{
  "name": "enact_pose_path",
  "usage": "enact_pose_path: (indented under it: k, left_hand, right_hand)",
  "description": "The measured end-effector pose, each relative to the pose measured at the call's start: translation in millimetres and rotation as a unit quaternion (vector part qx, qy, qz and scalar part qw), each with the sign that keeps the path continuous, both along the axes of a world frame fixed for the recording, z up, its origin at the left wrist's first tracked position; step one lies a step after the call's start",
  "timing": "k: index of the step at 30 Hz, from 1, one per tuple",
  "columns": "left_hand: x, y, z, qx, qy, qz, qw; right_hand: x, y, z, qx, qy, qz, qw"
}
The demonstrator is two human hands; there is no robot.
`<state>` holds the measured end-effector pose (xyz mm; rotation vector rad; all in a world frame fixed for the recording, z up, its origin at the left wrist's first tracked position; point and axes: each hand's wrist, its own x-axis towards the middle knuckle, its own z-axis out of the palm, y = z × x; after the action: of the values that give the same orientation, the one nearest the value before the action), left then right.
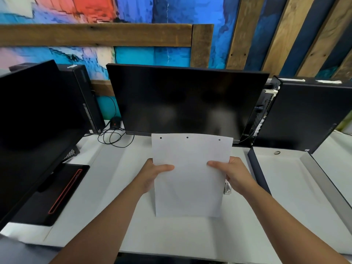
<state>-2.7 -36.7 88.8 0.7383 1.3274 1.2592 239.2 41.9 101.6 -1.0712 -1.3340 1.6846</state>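
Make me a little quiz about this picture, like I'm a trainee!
1. True or false: the left hand and right hand both hold the paper.
2. How many holes are along the paper's top edge? A) two B) three C) five
3. Fill in: the monitor behind the paper has a ____ screen (lit/dark).

Key: 1 true; 2 B; 3 dark.

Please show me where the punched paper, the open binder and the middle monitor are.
punched paper [190,180]: head view, centre of the sheet.
open binder [282,178]: head view, bare inner cover.
middle monitor [186,100]: head view, centre of the dark screen.
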Motion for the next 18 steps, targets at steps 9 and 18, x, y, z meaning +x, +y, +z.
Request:
enact_pose_path:
  k: [9,18]
  left_hand:
    - [4,-4,9,0.037,0.014,0.0,0.999]
    - [8,-7,10,0.057,0.027,0.027,0.998]
  right_hand:
    - [6,-15,3,0.06,-0.002,-0.01,0.998]
    - [3,-21,10,0.064,-0.005,-0.036,0.997]
